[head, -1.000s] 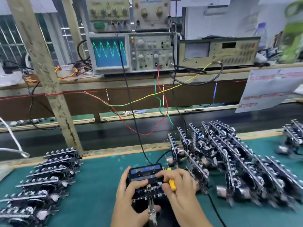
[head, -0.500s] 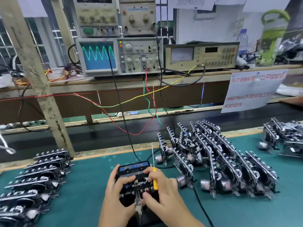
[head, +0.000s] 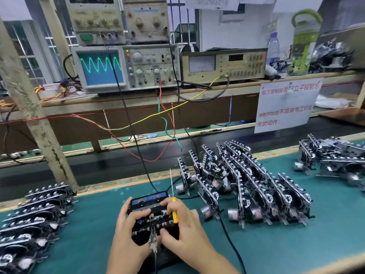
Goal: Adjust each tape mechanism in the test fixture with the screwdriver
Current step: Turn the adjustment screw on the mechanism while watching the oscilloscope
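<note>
A black tape mechanism (head: 153,213) with a blue-labelled cassette sits in the test fixture on the green mat, low in the middle. My left hand (head: 126,232) grips its left side, thumb on top. My right hand (head: 183,228) grips its right side and also holds a yellow-handled screwdriver (head: 174,211), whose thin shaft points up and away. A metal clip (head: 153,240) with a wire hangs on the mechanism's near edge between my thumbs.
A stack of mechanisms (head: 33,218) lies at the left, a larger pile (head: 243,184) at the right, another pile (head: 333,159) far right. An oscilloscope (head: 102,69) showing a green wave and other instruments stand on the shelf behind. Cables run down to the fixture.
The view has shifted, so the scene sits further left and lower in frame. My hands keep the same hold on the mechanism and the screwdriver.
</note>
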### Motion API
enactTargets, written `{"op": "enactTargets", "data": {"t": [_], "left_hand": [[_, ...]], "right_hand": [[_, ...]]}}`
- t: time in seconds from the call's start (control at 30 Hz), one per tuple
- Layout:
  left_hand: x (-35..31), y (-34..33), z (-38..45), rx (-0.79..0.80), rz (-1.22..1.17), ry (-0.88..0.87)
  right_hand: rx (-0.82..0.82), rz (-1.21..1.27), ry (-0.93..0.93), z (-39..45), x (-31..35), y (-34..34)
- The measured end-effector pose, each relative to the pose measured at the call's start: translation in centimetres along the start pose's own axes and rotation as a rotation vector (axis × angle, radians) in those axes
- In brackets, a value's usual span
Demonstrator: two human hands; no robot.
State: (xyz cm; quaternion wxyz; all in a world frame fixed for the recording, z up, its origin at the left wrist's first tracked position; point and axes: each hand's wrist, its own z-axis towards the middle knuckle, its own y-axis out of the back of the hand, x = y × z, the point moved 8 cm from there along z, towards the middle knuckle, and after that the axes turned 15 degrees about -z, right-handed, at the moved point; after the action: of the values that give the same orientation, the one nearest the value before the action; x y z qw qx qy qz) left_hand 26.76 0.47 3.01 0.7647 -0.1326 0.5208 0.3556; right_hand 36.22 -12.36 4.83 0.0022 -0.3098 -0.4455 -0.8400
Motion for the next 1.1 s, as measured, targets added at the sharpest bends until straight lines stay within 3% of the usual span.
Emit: {"op": "enactTargets", "data": {"t": [0.57,1.1], "left_hand": [[-0.7,-0.7,0.2,0.033,-0.074,0.043],[-0.5,-0.6,0.3,0.039,-0.051,0.037]], "right_hand": [[-0.057,0.033,-0.045,0.2,-1.0,-0.5],[-0.009,0.043,-0.063,0.1,-1.3,-0.4]]}}
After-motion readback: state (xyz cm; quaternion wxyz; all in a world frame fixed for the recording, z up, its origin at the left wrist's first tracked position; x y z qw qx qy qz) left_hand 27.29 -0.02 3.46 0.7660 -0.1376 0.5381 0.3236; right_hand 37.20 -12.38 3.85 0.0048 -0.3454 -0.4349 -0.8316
